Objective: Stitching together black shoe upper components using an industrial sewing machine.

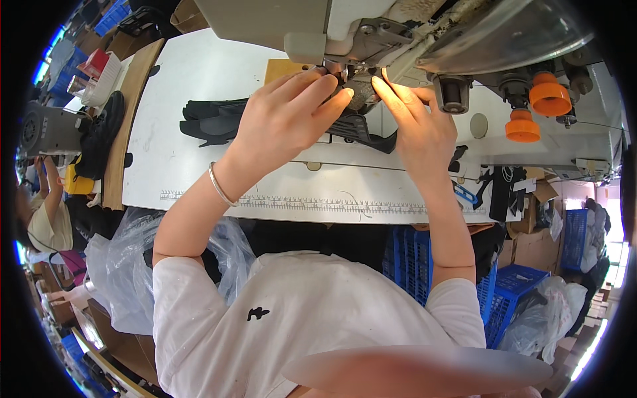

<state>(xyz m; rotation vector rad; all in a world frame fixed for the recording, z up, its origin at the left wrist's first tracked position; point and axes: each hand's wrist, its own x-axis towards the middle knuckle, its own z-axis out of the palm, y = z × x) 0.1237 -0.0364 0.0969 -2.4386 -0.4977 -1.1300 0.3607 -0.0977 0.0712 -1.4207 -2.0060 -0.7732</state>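
Note:
A black piece of work, which looks like a shoe upper [363, 130], lies under the head of a sewing machine [375, 36]; a grey textured part of it shows between my hands. My left hand [292, 114] is closed on it from the left, fingers bent close by the needle area. From the right, my right hand [423, 123] pinches its edge with the fingertips, partly hidden by the machine. More black pieces [211, 121] lie stacked left of my left wrist. The needle's tip is hard to make out behind my fingers.
The white sewing table [199, 162] has a ruler strip [298, 200] along its front edge. Orange knobs [549, 94] jut from the machine at right, above a small blue-handled tool [466, 194]. A black shoe [103, 136] stands at left. Blue crates [514, 292] sit below right.

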